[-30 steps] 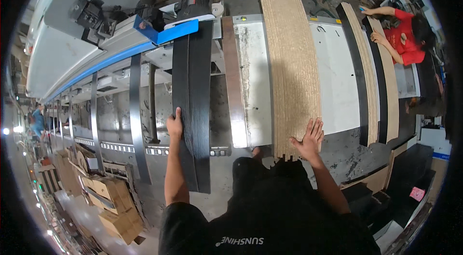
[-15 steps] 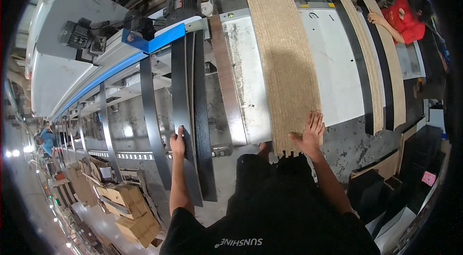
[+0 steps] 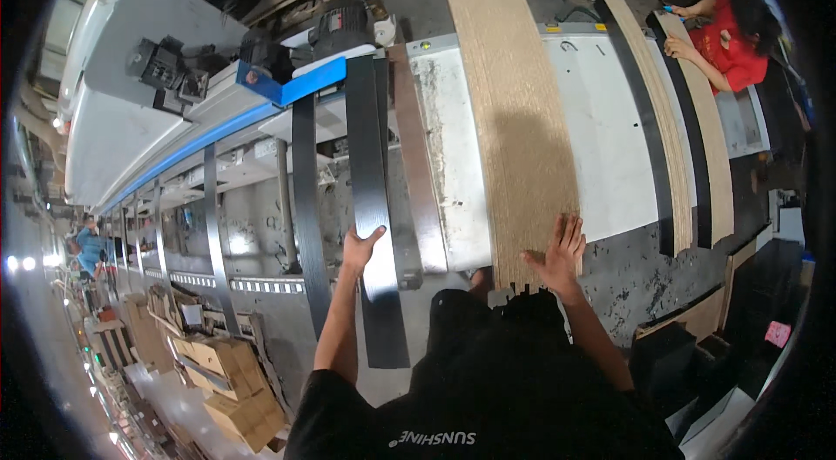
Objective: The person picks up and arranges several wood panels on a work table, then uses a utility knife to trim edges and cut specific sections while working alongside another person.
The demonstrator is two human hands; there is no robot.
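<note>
Taking the middle of the view as the clock's centre, the left hand (image 3: pixel 359 249) is a short way out at 8 o'clock, its fingers gripping the left edge of a long black panel (image 3: pixel 364 164), thumb laid over the top face and the other fingers mostly hidden beneath. That panel is close to the centre on the 9 o'clock side, its far end just beside a blue bracket (image 3: pixel 313 81) at 11 o'clock, its near end reaching toward 6 o'clock; part of another dark strip shows along its right edge. At 4 o'clock the right hand (image 3: pixel 557 261) rests flat, fingers open and spread, on the near end of a stack of tan boards (image 3: pixel 509 60). The stack lies toward 2 o'clock across a white surface (image 3: pixel 610 147), overhanging it at both ends. Between panel and stack, a brown strip (image 3: pixel 416 155) runs along the surface's left side. Farther out, between 2 and 3 o'clock, are 2 dark-sided stacks (image 3: pixel 657 103), and a co-worker in red (image 3: pixel 740 55) has 1 hand on the outer of them. A white machine (image 3: pixel 131 138) with a blue rail fills 10 o'clock, a dark motor (image 3: pixel 340 23) sits at 11 o'clock, and cardboard boxes (image 3: pixel 228 364) stand between 7 and 8 o'clock.
</note>
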